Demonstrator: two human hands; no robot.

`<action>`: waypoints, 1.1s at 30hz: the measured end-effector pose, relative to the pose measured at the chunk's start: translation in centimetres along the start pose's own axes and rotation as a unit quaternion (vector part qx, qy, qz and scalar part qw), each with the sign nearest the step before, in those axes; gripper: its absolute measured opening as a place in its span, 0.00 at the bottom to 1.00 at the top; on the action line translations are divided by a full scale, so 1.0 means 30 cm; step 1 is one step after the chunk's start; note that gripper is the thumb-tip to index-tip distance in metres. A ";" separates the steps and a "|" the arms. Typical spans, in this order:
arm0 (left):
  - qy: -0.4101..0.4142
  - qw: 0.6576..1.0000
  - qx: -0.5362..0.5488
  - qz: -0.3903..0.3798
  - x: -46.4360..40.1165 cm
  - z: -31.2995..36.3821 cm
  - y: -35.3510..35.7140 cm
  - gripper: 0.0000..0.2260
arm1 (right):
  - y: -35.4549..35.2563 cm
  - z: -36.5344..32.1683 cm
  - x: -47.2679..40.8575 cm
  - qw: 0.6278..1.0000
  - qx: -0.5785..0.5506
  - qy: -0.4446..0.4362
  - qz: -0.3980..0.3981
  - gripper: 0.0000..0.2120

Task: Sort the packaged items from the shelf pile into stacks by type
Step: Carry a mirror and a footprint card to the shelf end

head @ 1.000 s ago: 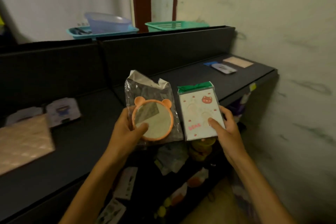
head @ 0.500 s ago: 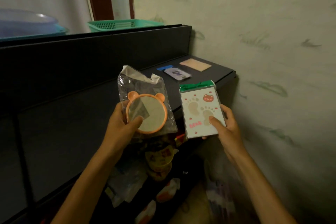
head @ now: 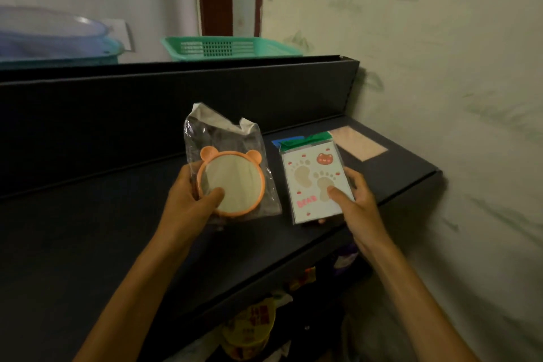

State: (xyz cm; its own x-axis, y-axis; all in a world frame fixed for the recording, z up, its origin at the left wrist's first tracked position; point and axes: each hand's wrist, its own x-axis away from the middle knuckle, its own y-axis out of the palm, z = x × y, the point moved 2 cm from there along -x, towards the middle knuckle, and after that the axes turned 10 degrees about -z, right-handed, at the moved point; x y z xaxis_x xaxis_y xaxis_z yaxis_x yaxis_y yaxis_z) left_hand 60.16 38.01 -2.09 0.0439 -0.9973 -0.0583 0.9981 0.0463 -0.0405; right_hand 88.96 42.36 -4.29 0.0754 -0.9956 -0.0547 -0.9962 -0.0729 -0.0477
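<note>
The round orange mirror point(head: 232, 184) in its clear bag is held up by the left hand point(head: 188, 203). The right hand point(head: 357, 203) grips a bear card pack point(head: 316, 182). Both are over the dark shelf point(head: 102, 214), near a pink pack point(head: 360, 142).

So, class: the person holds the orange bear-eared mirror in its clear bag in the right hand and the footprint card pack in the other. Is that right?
Not quite: the hands are swapped. The head view shows the bagged orange mirror in the left hand, and the footprint card pack in the right hand.
</note>
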 end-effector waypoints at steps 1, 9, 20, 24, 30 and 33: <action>0.002 1.000 -0.005 0.016 -0.006 -0.003 -0.016 0.22 | 0.023 0.002 -0.042 1.000 0.001 0.002 -0.016 0.20; -0.012 0.992 -0.031 0.119 0.012 -0.015 -0.101 0.21 | 0.221 0.024 -0.270 0.984 0.035 0.009 -0.175 0.20; -0.062 0.974 -0.028 0.218 0.085 -0.015 -0.098 0.24 | 0.255 -0.015 -0.317 0.901 0.377 -0.089 -0.197 0.24; -0.078 0.968 -0.038 0.236 0.106 -0.012 -0.085 0.23 | 0.226 -0.045 -0.335 0.815 0.499 -0.190 -0.227 0.24; -0.113 0.960 -0.040 0.253 0.143 -0.014 -0.117 0.21 | 0.245 -0.050 -0.332 0.790 0.504 -0.202 -0.285 0.25; -0.143 0.957 -0.040 0.249 0.130 -0.027 -0.154 0.21 | 0.274 -0.060 -0.321 0.804 0.481 -0.215 -0.274 0.23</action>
State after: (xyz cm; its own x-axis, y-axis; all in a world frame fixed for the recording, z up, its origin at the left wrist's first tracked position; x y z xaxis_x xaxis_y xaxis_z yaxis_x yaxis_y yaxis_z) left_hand 55.69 33.96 -2.95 0.5349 -0.8244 0.1851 0.8443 0.5131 -0.1549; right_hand 79.97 51.23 -2.36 0.7066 -0.7014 -0.0931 -0.3291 -0.2093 -0.9208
